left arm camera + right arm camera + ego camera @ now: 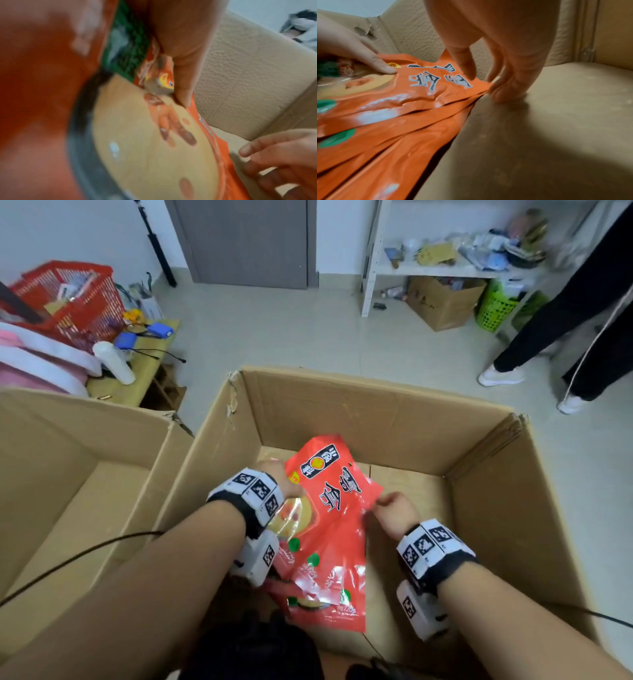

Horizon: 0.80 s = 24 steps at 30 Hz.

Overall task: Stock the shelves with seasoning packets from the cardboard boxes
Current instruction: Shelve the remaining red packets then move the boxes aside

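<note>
Left hand point(279, 479) pinches the top seasoning packet point(329, 508) of the fanned stack on the cardboard box point(376, 409) floor; right hand point(394, 508), fingers loosely curled at its edge, should gather all edges before lifting.

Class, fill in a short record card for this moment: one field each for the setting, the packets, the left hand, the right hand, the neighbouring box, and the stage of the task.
Setting: large open brown cardboard box on a pale tiled floor
Packets: fanned stack of glossy red seasoning packets inside the box
Left hand: thumb on top packet, gripping the stack's edge
Right hand: fingertips at the stack's right edge, on the box floor
Neighbouring box: second cardboard box to the left, no contents visible
Stage: packets not yet lifted out
</note>
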### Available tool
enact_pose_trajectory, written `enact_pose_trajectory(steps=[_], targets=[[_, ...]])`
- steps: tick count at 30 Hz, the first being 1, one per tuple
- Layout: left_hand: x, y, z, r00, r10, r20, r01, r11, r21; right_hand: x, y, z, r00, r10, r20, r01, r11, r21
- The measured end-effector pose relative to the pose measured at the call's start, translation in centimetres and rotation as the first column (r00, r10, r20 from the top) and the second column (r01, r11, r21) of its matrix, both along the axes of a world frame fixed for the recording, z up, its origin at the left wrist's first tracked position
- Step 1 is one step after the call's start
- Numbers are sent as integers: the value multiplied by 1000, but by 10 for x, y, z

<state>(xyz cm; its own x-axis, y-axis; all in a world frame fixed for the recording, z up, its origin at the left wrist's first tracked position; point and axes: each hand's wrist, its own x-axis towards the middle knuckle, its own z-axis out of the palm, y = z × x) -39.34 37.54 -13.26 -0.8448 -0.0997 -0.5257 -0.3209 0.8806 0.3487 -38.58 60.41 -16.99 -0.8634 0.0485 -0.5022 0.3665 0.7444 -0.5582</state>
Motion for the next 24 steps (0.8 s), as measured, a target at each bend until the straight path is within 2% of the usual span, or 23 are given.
enact_pose_trajectory(steps=[2,5,8,11,14,17,19,20,22,24], targets=[[12,-3,-9,995,44,85,-45,999,15,11,-12,-5,979,178,100,-180,984,13],[23,5,-19,994,38,98,-36,999,-25,23,-26,-12,964,241,111,-242,970,-7],[20,10,-13,997,48,62,-44,997,-68,23,-26,-14,979,172,110,-170,985,-33],[19,17,-2,999,7,45,-8,1000,10,24,-24,-15,988,101,120,-96,994,-42],[17,24,31,990,-109,-86,119,985,123,25,-22,-9,994,-24,110,45,980,-193],[16,27,76,959,-200,-202,239,952,191,23,-25,10,990,-68,126,118,888,-444],[18,24,102,949,-162,-270,250,908,337,22,-30,31,977,-101,186,192,794,-577],[21,20,112,951,-108,-290,235,861,451,20,-32,40,971,-110,214,224,738,-636],[28,11,131,957,25,-289,183,720,669,17,-36,62,968,-93,232,238,631,-738],[31,1,143,938,179,-296,131,608,783,13,-38,89,986,-51,158,159,562,-812]])
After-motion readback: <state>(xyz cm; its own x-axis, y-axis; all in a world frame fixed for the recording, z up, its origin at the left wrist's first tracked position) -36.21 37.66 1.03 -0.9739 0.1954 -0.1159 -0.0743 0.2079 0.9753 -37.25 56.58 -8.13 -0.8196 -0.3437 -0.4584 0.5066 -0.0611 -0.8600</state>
